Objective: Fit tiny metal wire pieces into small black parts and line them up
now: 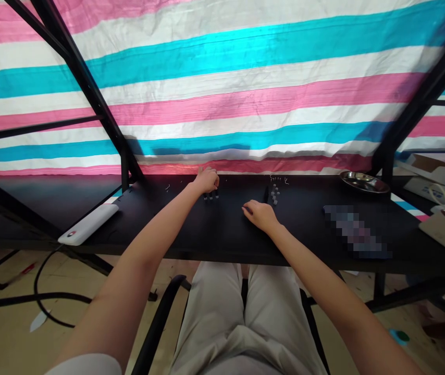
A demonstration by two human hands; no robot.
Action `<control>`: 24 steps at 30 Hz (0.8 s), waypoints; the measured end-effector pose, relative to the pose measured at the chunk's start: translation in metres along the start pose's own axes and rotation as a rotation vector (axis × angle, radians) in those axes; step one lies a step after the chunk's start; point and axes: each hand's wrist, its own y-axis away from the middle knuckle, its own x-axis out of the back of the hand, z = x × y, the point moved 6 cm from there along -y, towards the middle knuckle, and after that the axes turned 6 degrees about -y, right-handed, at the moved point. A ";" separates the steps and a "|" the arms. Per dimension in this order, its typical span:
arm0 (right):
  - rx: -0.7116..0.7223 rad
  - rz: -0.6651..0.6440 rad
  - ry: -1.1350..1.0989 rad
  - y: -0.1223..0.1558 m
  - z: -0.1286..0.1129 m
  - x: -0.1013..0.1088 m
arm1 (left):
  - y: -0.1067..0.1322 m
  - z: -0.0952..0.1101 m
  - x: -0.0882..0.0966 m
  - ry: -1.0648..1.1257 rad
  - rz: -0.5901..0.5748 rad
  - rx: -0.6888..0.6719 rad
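Observation:
My left hand [207,180] reaches to the far part of the black table, its fingers bent downward and closed. Just below those fingers stand a few small black cylinders [211,196] with pale ends. Whatever the fingertips grip is too small and hidden to make out. My right hand [260,214] lies on the tabletop farther right and nearer to me, fingers loosely apart, with nothing visible in it. Beyond it are a cluster of small clear pieces [274,194] and a slim black object [266,194].
Thin white curled bits [285,180] lie at the table's back. A shiny metal dish [365,182] and a blurred-out flat object [357,232] are at right. A white power bank-like block [88,224] with a black cable sits left. Black metal frame bars [115,130] flank a striped sheet [246,104].

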 end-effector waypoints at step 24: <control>0.002 0.021 0.005 0.000 -0.001 0.002 | 0.011 0.007 0.000 -0.269 -0.229 0.034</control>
